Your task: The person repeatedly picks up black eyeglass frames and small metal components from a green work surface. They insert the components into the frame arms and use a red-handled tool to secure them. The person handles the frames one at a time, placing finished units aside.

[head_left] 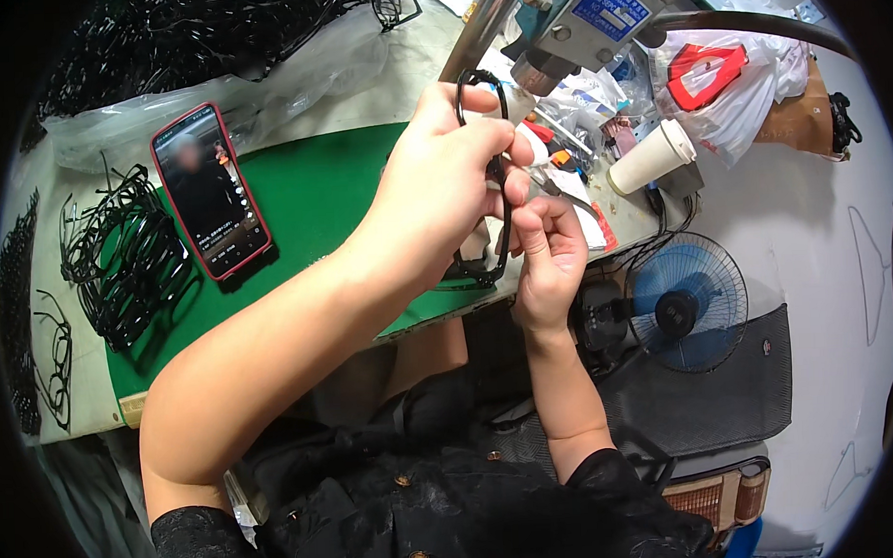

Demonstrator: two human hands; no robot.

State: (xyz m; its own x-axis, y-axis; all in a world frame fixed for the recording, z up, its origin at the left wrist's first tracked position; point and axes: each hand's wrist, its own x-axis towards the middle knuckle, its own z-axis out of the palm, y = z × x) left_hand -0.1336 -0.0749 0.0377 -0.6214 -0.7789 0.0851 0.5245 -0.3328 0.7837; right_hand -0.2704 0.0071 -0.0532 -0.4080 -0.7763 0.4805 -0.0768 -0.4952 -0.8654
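A black eyeglass frame [507, 236] is held up on edge over the front of the table, just below the head of a bench machine [595, 23]. My left hand [438, 186] grips it, with fingers wrapped around the rims. Close beside the lower rim, my right hand [549, 266] is closed, thumb and fingers pinched against the frame. Whether some small part sits between those fingertips is hidden. My left forearm crosses over the green mat [301, 191].
A phone [212, 189] lies on the mat beside a heap of black eyeglass frames [126, 261]. More frames fill a plastic bag [292, 88] behind. A white cup [651, 157] stands right, amid clutter. A blue fan [688, 300] and dark chair [716, 388] are beyond the table edge.
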